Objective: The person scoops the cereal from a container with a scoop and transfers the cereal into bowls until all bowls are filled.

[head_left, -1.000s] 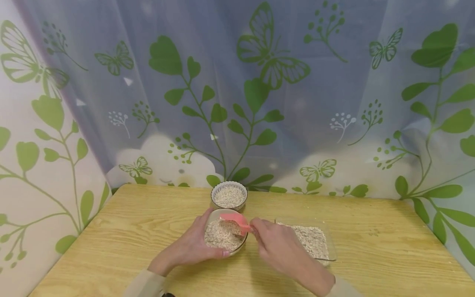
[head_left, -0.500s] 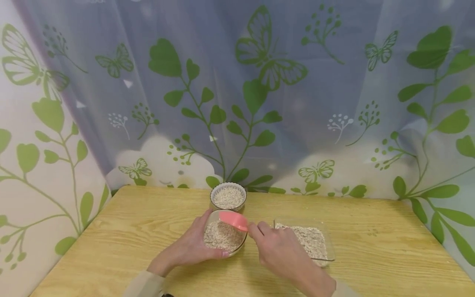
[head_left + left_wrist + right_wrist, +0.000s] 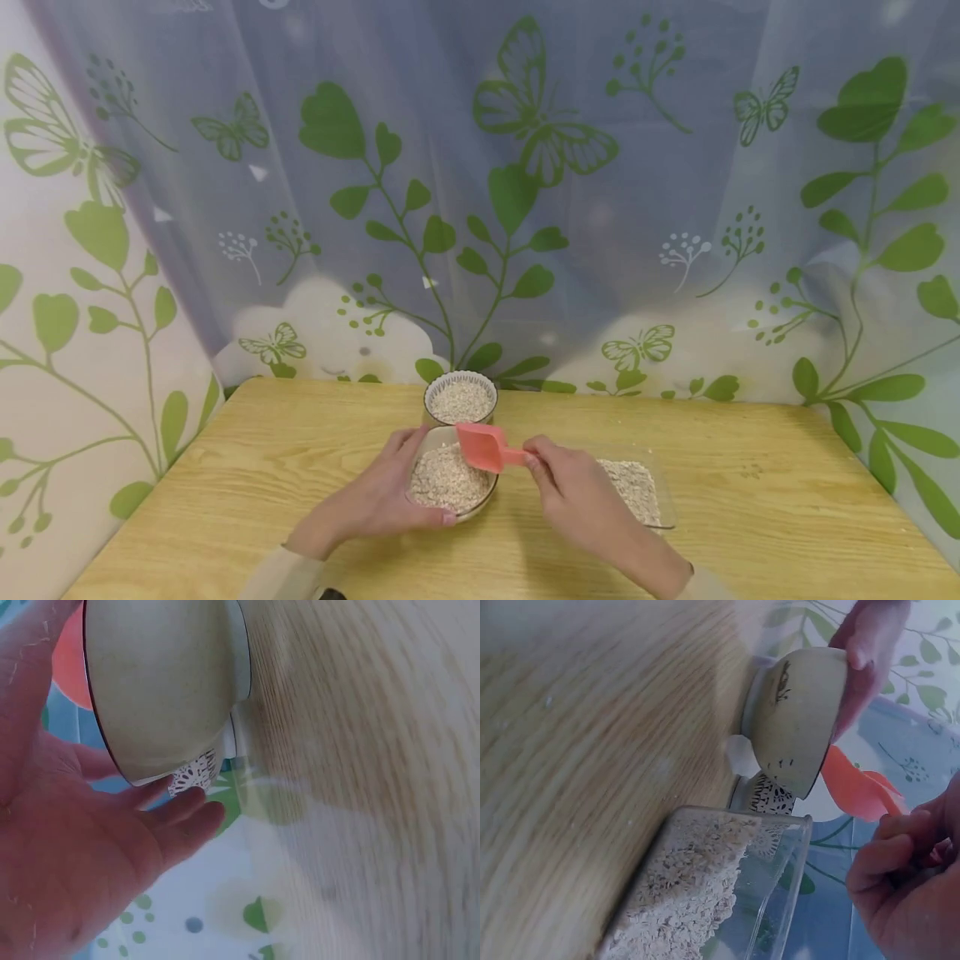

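Note:
In the head view my left hand (image 3: 367, 500) holds a cream bowl (image 3: 442, 435) of oat flakes, thumb at its near rim and fingers along its left side. The left wrist view has the bowl's plain outer wall (image 3: 161, 675) beside the palm. My right hand (image 3: 581, 500) grips the handle of a pink scoop (image 3: 482, 446), whose blade hangs tilted over the bowl's right part. Curled fingers (image 3: 885, 859) hold that handle in the right wrist view. I cannot tell whether any flakes cling to the scoop.
Right behind the cream bowl stands a patterned bowl (image 3: 461, 377) of oat flakes. A clear rectangular container (image 3: 667, 510) with more oats sits at the right, partly behind my right hand. The wooden table (image 3: 285, 450) ends at a printed curtain (image 3: 585, 250).
The scoop has turned over the bowl, so its broad face shows more. My right hand has moved slightly right. My left hand and the bowl stay nearly in place.

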A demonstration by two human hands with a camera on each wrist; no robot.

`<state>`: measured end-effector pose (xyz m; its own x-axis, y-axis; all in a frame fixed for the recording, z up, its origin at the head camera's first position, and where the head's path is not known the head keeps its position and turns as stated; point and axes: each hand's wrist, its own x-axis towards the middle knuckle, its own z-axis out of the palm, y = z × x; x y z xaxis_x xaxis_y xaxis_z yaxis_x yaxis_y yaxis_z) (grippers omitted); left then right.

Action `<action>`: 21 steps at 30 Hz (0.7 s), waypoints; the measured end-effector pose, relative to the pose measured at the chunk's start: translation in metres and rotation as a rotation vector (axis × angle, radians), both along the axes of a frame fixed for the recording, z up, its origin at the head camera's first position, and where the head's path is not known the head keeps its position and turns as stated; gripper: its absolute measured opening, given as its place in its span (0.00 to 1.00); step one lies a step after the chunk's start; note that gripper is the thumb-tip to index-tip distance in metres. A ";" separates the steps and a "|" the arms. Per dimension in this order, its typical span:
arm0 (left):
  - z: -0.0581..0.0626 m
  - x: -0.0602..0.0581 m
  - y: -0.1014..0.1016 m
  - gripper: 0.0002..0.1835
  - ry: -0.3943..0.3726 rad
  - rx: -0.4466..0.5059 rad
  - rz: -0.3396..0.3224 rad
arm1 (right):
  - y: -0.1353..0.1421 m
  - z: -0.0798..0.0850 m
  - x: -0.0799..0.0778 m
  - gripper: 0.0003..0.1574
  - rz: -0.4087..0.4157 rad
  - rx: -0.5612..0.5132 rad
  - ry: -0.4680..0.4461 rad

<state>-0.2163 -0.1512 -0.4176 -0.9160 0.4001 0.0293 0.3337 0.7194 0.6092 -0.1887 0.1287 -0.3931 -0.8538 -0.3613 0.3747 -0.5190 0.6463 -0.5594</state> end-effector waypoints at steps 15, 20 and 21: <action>0.001 0.005 -0.001 0.56 0.401 -0.155 -0.053 | 0.058 0.018 -0.007 0.17 0.055 -0.627 -0.813; 0.005 0.010 0.009 0.53 0.481 -0.126 -0.047 | 0.080 0.020 -0.006 0.12 0.028 -0.688 -0.848; 0.006 0.011 0.011 0.53 0.480 -0.111 -0.047 | 0.084 0.021 -0.006 0.12 0.020 -0.684 -0.835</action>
